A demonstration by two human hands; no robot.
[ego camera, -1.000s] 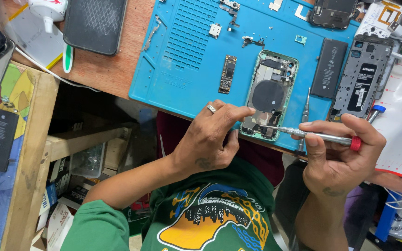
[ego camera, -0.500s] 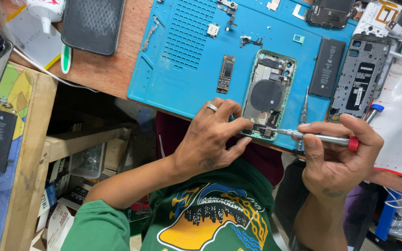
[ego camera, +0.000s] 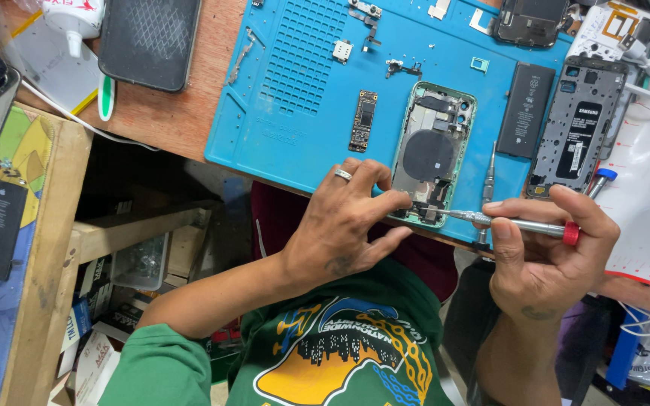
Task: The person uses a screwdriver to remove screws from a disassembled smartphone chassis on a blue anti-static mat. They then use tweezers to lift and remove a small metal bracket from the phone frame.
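Note:
An opened green-framed phone (ego camera: pixel 436 143) lies on a blue work mat (ego camera: pixel 295 90), its round dark coil and inner parts showing. My left hand (ego camera: pixel 347 222), with a ring on one finger, pinches the phone's near edge. My right hand (ego camera: pixel 539 256) holds a slim silver screwdriver (ego camera: pixel 517 224) with a red end cap. Its tip rests at the phone's near end, close to my left fingertips. A small dark circuit board (ego camera: pixel 363 120) lies loose on the mat left of the phone.
A black battery (ego camera: pixel 526 110) and a second stripped phone frame (ego camera: pixel 577 128) lie to the right. Another screwdriver (ego camera: pixel 489 179) lies beside the phone. A dark phone (ego camera: pixel 150 41) rests on the wooden bench at left. Small parts dot the mat's far side. Shelves with boxes sit below.
The view has shifted slightly. My hands stay at the phone's near end, and the screwdriver has turned a little toward level, its tip still at the same spot.

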